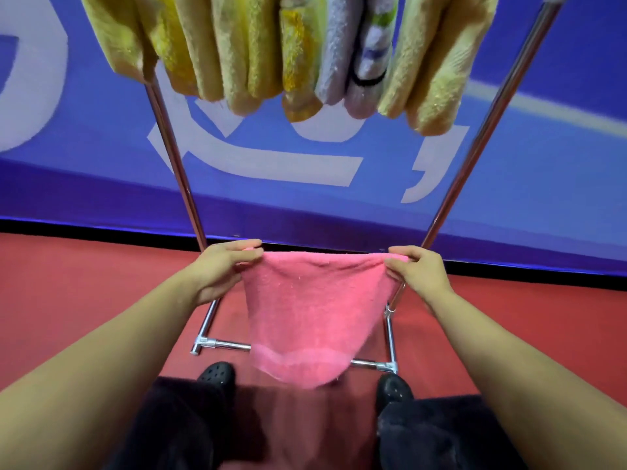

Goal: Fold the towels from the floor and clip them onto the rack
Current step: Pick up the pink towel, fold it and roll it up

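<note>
The left hand (220, 269) pinches one top corner of the pink towel (312, 310) and the right hand (419, 271) pinches the other. Pulled apart like this, the towel hangs flat in the air in front of the rack (475, 144), probably so it can be folded neatly. Its bottom edge dangles above the floor (68, 300) (near two black shoes). The rack already holds a row of folded towels (288, 52), yellow, tan and purple, hanging close together up top.
</note>
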